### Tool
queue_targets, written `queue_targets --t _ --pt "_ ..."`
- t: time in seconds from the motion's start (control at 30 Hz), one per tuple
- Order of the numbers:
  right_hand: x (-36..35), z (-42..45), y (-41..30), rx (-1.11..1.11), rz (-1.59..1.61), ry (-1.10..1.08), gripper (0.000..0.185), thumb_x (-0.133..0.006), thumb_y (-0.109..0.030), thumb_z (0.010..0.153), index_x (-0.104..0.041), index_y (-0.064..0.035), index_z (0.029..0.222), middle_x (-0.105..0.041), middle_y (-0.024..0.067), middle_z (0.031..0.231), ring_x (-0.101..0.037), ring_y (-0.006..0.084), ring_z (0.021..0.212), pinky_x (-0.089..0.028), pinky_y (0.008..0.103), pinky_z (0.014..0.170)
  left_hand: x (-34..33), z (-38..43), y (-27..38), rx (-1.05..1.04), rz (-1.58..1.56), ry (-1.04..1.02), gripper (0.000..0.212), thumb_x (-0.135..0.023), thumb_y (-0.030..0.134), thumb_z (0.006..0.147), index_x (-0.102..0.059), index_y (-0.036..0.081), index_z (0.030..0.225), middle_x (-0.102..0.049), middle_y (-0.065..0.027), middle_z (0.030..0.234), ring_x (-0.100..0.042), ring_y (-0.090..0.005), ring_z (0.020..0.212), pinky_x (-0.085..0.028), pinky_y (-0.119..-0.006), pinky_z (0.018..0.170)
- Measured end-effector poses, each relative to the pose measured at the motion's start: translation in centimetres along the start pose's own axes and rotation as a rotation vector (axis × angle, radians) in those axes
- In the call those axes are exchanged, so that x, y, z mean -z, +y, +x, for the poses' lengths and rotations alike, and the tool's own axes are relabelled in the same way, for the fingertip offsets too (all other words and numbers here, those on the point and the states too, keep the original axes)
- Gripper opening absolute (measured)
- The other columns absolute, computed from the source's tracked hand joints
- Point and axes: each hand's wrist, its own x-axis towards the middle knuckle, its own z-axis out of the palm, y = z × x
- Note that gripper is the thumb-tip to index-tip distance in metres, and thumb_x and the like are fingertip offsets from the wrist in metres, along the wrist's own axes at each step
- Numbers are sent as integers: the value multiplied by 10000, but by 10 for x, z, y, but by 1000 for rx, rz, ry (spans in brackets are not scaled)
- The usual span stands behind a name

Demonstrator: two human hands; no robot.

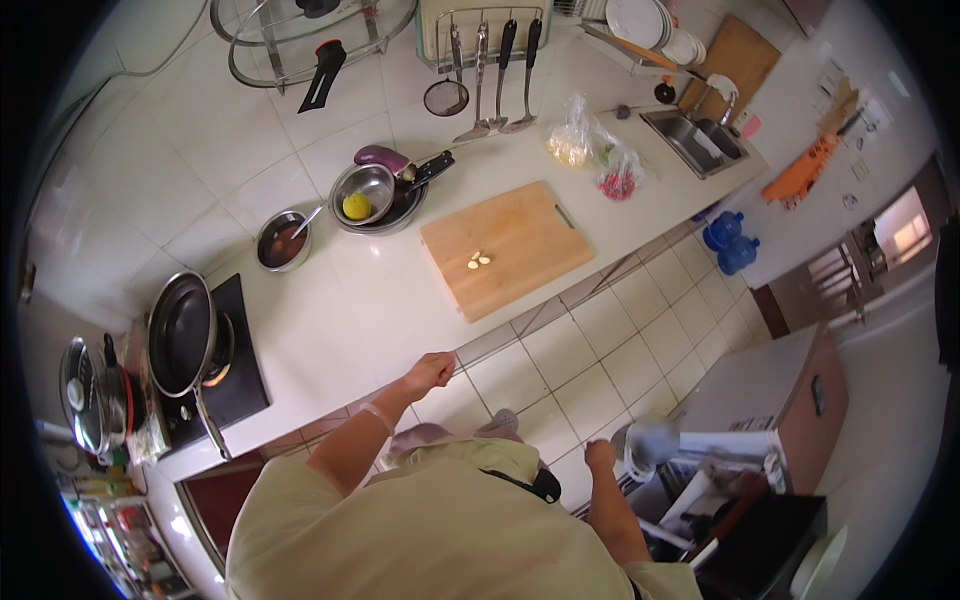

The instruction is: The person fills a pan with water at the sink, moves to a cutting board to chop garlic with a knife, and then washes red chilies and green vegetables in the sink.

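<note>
My left hand (432,375) is curled closed beside the front edge of the white countertop (330,330), with nothing visible in it. My right hand (600,455) hangs low on the other side of my body, fingers curled, close to a bin-like container (651,444) that is blurred. Before me a wooden cutting board (517,229) lies on the counter, bearing 3 peeled garlic cloves (478,260). Behind it sits a dark pan (409,210) carrying a steel bowl (373,184) with a yellow citrus-like fruit (356,206), a purple eggplant (382,157) and a black-handled knife (433,169).
A frying pan (180,334) sits on the gas stove (244,345), flame showing beneath. Beside the stove stands a metal pot (283,241) of dark liquid with a spoon. Plastic bags of food (619,176) lie near the sink (694,142). Utensils (499,75) hang on the wall.
</note>
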Motion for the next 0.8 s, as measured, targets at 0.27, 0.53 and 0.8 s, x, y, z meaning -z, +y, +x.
queue_targets --t 0.27,0.53,0.8 --pt "32 74 63 -66 36 96 349 -587 -352 736 -644 -8 756 -628 214 749 -615 375 776 -488 446 744 -44 66 57 -93 -331 213 96 -558 137 852 -505 95 921 -497 1 727 -485 -99 647 -412 -232 571" --pt "203 202 -91 349 863 303 129 -570 -120 825 -570 -1 774 -580 51 616 -581 135 522 -461 260 496 71 213 185 -282 -702 521 376 -573 321 854 -469 69 1113 -549 -75 1064 -542 -165 855 -436 -298 764" --pt "303 249 -187 488 923 90 98 -556 -103 845 -556 -7 825 -565 30 683 -574 100 577 -443 220 525 148 325 236 -407 -1256 806 349 -528 371 884 -474 56 1024 -579 -101 1030 -557 -209 1007 -433 -334 775"
